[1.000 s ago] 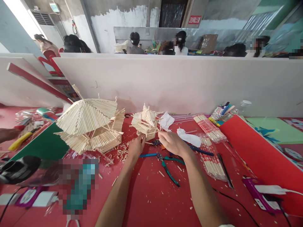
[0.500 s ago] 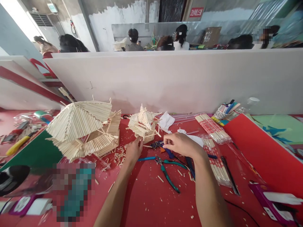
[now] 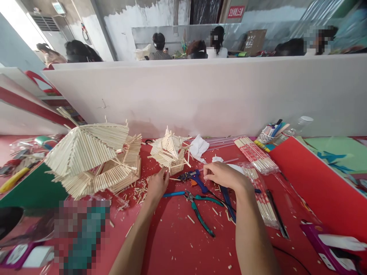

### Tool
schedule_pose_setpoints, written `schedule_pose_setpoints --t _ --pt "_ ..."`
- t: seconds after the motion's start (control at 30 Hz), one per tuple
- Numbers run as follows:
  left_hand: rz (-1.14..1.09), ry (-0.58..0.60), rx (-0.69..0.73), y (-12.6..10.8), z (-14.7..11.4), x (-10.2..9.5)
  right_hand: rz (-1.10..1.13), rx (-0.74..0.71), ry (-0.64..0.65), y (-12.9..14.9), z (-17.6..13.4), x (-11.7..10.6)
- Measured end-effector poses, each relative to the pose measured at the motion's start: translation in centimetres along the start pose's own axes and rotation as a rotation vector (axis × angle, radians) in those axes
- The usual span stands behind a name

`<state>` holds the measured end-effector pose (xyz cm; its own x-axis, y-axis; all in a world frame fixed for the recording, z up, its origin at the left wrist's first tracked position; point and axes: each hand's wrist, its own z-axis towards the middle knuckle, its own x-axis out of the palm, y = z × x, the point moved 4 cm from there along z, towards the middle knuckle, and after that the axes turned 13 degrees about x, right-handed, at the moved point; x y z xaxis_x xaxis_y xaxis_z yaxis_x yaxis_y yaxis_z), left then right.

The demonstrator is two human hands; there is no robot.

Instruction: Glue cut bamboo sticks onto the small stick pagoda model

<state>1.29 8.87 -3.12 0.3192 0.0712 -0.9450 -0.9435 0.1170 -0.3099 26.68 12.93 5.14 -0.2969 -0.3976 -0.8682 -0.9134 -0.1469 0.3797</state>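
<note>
The fingers of my left hand (image 3: 157, 185) are pinched together at the front lower edge of a small tiered pavilion model (image 3: 171, 147) built from thin wooden sticks. Whatever they pinch is too small to make out. My right hand (image 3: 222, 175) hovers with curled fingers just right of a blue glue gun (image 3: 195, 178), apart from it. Anything between those fingertips is hidden. Side cutters (image 3: 197, 208) with green-and-black handles lie open on the red table (image 3: 177, 248) between my forearms. A blue stick-like tool (image 3: 174, 194) reaches to their jaws.
A larger stick pavilion (image 3: 94, 152) stands left. Packs of wooden sticks (image 3: 254, 154), crumpled tissue (image 3: 199, 148) and a pen cup (image 3: 269, 133) lie to the right. Stick offcuts (image 3: 140, 191) litter the table. A white partition (image 3: 183, 95) closes the back; people sit beyond it.
My right hand has shifted slightly right, uncovering more of the glue gun. My left hand stays by the small pavilion. The whole view has moved a little.
</note>
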Motion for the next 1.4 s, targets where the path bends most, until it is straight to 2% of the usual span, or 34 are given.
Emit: schedule_pose_setpoints --t 0.2,0.37,0.53,0.77,1.0,1.4 --pt "0.007 -0.016 0.011 0.0 0.0 0.2 -0.007 -0.002 0.044 0.3 -0.2 -0.6" --pt "0.015 -0.002 -0.003 -0.1 0.0 0.1 -0.029 0.014 0.102 -0.2 0.3 -0.1" --pt "0.018 -0.008 -0.004 0.0 -0.1 0.0 0.001 0.032 0.097 -0.6 0.5 0.2" --pt "0.007 -0.021 0.012 -0.1 0.0 0.2 -0.034 0.021 0.126 0.5 0.1 -0.1" --pt "0.014 -0.030 0.033 -0.1 -0.2 0.2 -0.066 -0.034 0.103 0.8 0.3 0.1" --pt "-0.023 -0.062 0.023 0.1 -0.3 -0.1 -0.059 0.059 0.179 0.1 0.9 0.4"
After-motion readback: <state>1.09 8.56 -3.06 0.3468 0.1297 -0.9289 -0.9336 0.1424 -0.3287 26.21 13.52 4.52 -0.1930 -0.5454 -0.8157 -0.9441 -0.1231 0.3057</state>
